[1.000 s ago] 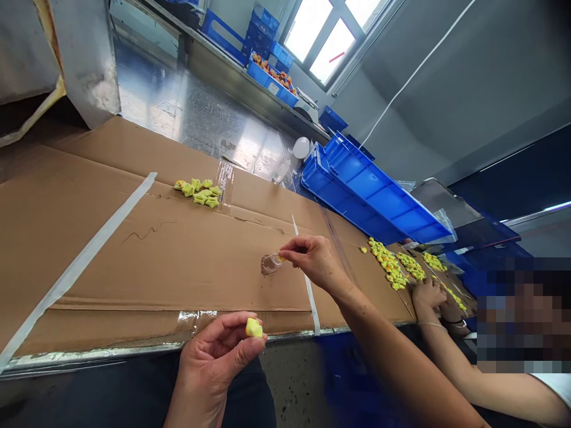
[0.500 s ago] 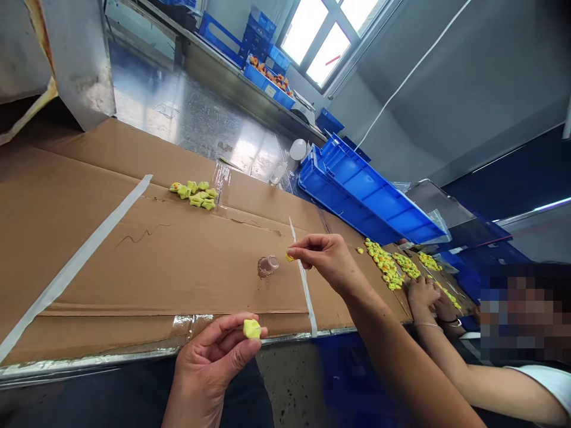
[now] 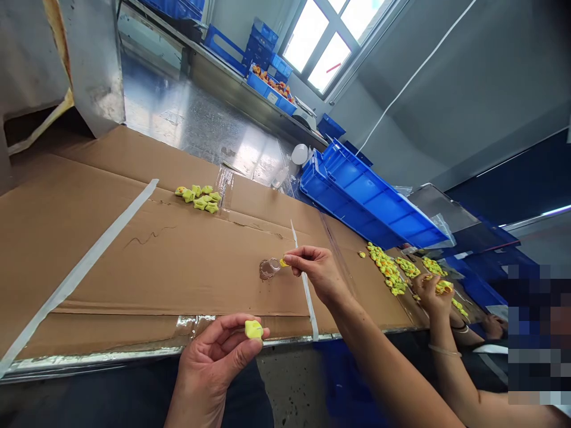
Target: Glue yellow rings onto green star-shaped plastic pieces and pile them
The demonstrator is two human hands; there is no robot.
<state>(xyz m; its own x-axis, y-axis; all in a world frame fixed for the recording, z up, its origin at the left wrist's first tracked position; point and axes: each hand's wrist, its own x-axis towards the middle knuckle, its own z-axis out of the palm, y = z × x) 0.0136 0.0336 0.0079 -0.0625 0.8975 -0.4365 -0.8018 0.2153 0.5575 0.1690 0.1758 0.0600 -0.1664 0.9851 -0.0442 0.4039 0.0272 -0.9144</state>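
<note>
My left hand point(image 3: 214, 362) is below the table's front edge, its thumb and fingers pinched on a small yellow toy piece point(image 3: 254, 329). My right hand point(image 3: 314, 270) reaches over the cardboard sheet point(image 3: 147, 255) and pinches a tiny yellow-orange part point(image 3: 282, 262), held right beside a small clear cap-like dish point(image 3: 268, 268) that sits on the cardboard. A cluster of several yellow-green toy figures point(image 3: 199, 197) lies farther back on the cardboard.
A co-worker's hand point(image 3: 430, 292) at the right holds yellow pieces above rows of several yellow and orange figures point(image 3: 387, 270). Stacked blue trays point(image 3: 375, 199) lie behind them. A white tape strip point(image 3: 84, 267) crosses the cardboard. Blue bins point(image 3: 272, 83) line the far bench.
My right hand has brought the tiny part back down to the clear dish. The co-worker's hand has lifted off the table with yellow pieces. My left hand has stayed put.
</note>
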